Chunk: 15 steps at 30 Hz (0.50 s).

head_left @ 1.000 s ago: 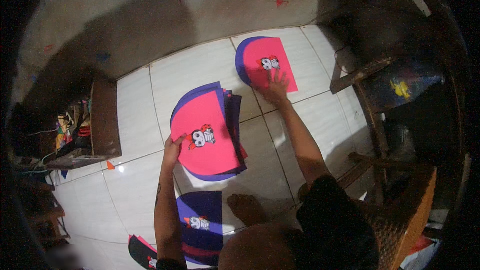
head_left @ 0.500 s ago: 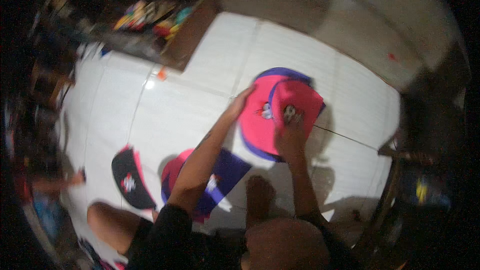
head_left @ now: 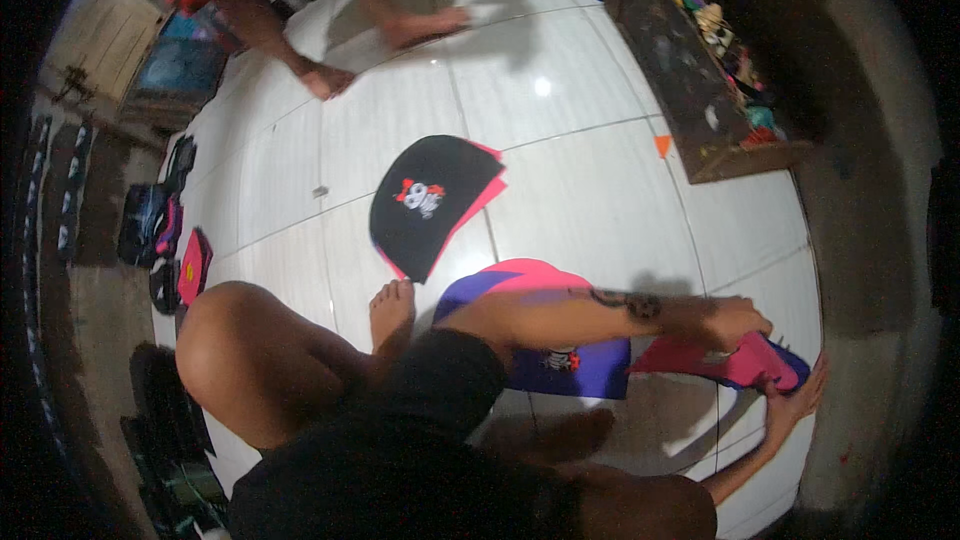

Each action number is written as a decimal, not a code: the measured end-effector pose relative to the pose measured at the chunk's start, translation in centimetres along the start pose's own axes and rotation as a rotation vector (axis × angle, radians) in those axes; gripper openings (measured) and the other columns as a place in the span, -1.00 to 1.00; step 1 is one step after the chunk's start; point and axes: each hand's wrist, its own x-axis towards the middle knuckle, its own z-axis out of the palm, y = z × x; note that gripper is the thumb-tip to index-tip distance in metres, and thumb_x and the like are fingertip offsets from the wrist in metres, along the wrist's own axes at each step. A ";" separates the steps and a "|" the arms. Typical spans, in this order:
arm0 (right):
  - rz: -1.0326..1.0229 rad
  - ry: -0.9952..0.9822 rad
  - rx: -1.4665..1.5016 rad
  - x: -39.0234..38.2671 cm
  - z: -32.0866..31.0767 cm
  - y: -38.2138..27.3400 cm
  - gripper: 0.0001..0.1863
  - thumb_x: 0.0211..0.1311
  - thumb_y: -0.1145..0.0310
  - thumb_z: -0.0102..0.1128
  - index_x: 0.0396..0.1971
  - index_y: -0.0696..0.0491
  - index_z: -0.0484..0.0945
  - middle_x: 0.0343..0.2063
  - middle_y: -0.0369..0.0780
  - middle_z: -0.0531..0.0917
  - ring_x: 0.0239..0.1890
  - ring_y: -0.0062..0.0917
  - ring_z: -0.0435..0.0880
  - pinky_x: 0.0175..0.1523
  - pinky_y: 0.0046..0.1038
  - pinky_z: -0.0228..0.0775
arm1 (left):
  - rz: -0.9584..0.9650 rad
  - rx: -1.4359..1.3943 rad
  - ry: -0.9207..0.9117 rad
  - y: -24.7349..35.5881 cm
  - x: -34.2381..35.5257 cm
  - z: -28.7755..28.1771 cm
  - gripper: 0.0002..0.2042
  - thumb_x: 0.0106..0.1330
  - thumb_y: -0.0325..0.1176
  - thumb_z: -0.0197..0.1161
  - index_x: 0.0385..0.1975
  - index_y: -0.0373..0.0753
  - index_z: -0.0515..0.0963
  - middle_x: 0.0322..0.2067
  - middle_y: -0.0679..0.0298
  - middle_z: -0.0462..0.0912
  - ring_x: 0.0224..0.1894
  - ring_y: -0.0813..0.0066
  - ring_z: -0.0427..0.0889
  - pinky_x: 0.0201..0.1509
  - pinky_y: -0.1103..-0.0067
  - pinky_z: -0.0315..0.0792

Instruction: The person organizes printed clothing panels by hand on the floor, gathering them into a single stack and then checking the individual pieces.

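At the right side of the tiled floor, my left hand and my right hand close on a bundle of pink and purple fabric pieces. The bundle bends between them, and its pink side shows. My left arm stretches across a spread of purple and pink pieces, covering its middle; a small embroidered figure shows on the purple. Farther off lies a stack of curved pieces, black on top with an embroidered white and red figure, pink edges sticking out underneath.
A wooden box with colourful scraps stands at the far right, an orange scrap beside it. Another person's bare feet are at the far edge. Black and pink items lie at the left. My bent knee is near left.
The view has swung left. The pink and purple pieces, seen flat with their embroidery before, are now bent between my hands. The other person's legs have come into view.
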 end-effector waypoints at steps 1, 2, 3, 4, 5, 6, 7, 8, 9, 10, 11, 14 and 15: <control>0.074 -0.224 0.223 2.4 -1.9 -3.2 -0.06 -0.23 0.18 0.63 0.26 0.06 0.39 0.20 -0.01 0.47 0.28 -0.17 0.37 0.39 -0.13 0.11 | 0.064 0.118 -0.024 1.0 -1.4 -3.7 -0.57 0.02 -0.43 0.26 -0.02 -0.22 0.53 -0.24 -0.11 0.67 -0.10 -0.10 0.65 -0.01 0.15 0.51; 0.037 -0.230 0.236 4.9 -2.8 -5.7 -0.06 -0.23 0.18 0.63 0.26 0.06 0.39 0.20 -0.01 0.47 0.28 -0.17 0.37 0.39 -0.13 0.11 | 0.058 0.105 0.001 2.4 -3.5 -7.5 -0.58 0.01 -0.46 0.26 -0.03 -0.23 0.53 -0.27 -0.10 0.68 -0.13 -0.09 0.66 -0.03 0.16 0.51; 0.142 -0.445 0.419 7.4 -3.6 -7.6 -0.16 -0.18 0.20 0.62 0.18 0.10 0.45 0.10 -0.05 0.54 0.16 -0.26 0.47 0.31 -0.20 0.23 | 0.080 0.081 0.019 3.5 -5.2 -11.2 -0.58 -0.01 -0.49 0.26 -0.05 -0.24 0.54 -0.30 -0.09 0.68 -0.17 -0.08 0.66 -0.05 0.16 0.51; 0.259 -0.656 0.597 9.5 -4.4 -9.9 -0.26 -0.13 0.23 0.61 0.11 0.14 0.51 -0.01 -0.10 0.61 0.04 -0.35 0.57 0.22 -0.27 0.35 | 0.081 0.132 -0.025 4.7 -6.5 -15.2 -0.59 0.00 -0.47 0.28 -0.06 -0.27 0.54 -0.34 -0.10 0.67 -0.22 -0.09 0.67 -0.07 0.18 0.50; 0.176 -0.615 0.721 11.0 -4.3 -14.2 -0.44 -0.03 0.29 0.58 -0.04 0.19 0.57 -0.14 -0.19 0.67 -0.14 -0.47 0.64 0.05 -0.39 0.47 | 0.112 0.036 -0.036 5.5 -10.5 -19.2 -0.58 0.03 -0.41 0.34 -0.04 -0.28 0.53 -0.32 -0.10 0.66 -0.23 -0.08 0.66 -0.10 0.19 0.50; 0.056 -0.576 0.759 12.9 -4.6 -18.6 -0.46 -0.02 0.33 0.56 -0.04 0.20 0.57 -0.13 -0.17 0.67 -0.12 -0.46 0.65 0.05 -0.39 0.49 | 0.202 0.200 0.081 5.1 -13.1 -21.9 -0.56 0.08 -0.35 0.36 -0.01 -0.31 0.51 -0.30 -0.09 0.67 -0.25 0.04 0.67 -0.14 0.27 0.51; 0.011 -0.790 0.872 15.9 -4.9 -23.4 -0.44 -0.04 0.32 0.58 -0.04 0.20 0.57 -0.12 -0.16 0.67 -0.09 -0.45 0.65 0.07 -0.36 0.48 | 0.157 0.257 0.152 5.0 -16.0 -24.9 -0.57 0.16 -0.36 0.33 0.02 -0.33 0.47 -0.27 -0.06 0.66 -0.25 0.22 0.67 -0.15 0.35 0.51; -0.047 -0.800 0.733 18.3 -3.7 -25.7 -0.41 -0.06 0.30 0.59 -0.01 0.20 0.56 -0.10 -0.14 0.68 -0.07 -0.44 0.65 0.11 -0.34 0.47 | -0.185 0.040 -0.053 8.7 -19.2 -29.1 -0.59 0.21 -0.44 0.28 0.07 -0.36 0.43 -0.26 0.02 0.68 -0.26 0.32 0.65 -0.15 0.39 0.51; -0.181 -0.876 0.929 19.5 -2.4 -32.7 -0.37 -0.07 0.27 0.59 0.01 0.22 0.56 -0.08 -0.12 0.68 -0.05 -0.43 0.65 0.15 -0.32 0.46 | -0.081 0.027 0.083 6.4 -24.7 -30.8 -0.60 0.28 -0.48 0.23 0.12 -0.32 0.40 -0.27 0.16 0.68 -0.33 0.45 0.61 -0.28 0.44 0.52; -0.444 -0.876 0.877 21.6 -2.1 -37.4 -0.35 -0.06 0.25 0.58 0.04 0.23 0.55 -0.07 -0.13 0.69 -0.04 -0.45 0.65 0.17 -0.33 0.44 | -0.371 -0.073 0.050 9.5 -28.7 -33.4 -0.57 0.34 -0.46 0.20 0.20 -0.27 0.34 -0.32 0.30 0.64 -0.42 0.63 0.53 -0.43 0.59 0.45; -0.676 -0.819 0.830 22.2 -2.2 -43.2 -0.37 -0.02 0.17 0.55 0.02 0.20 0.57 -0.09 -0.13 0.69 -0.05 -0.48 0.65 0.18 -0.35 0.43 | -0.629 -0.092 0.161 12.3 -33.4 -34.4 -0.52 0.39 -0.42 0.18 0.29 -0.23 0.27 -0.37 0.38 0.58 -0.48 0.74 0.46 -0.51 0.71 0.36; -0.757 -1.187 0.533 25.7 2.1 -52.8 -0.47 0.00 0.06 0.50 -0.13 0.15 0.63 -0.38 -0.22 0.72 -0.41 -0.55 0.67 -0.26 -0.44 0.57 | -0.877 -0.321 0.263 10.1 -39.3 -36.9 -0.41 0.40 -0.38 0.23 0.39 -0.22 0.18 -0.26 0.41 0.60 -0.47 0.75 0.45 -0.49 0.73 0.33; -0.699 -1.370 0.721 24.4 5.5 -57.2 -0.47 -0.05 0.06 0.53 -0.16 0.12 0.66 -0.32 -0.19 0.73 -0.35 -0.51 0.67 -0.20 -0.40 0.57 | -0.845 -0.337 0.397 7.5 -43.9 -36.4 -0.42 0.38 -0.38 0.25 0.37 -0.24 0.20 -0.22 0.37 0.62 -0.41 0.71 0.50 -0.41 0.71 0.39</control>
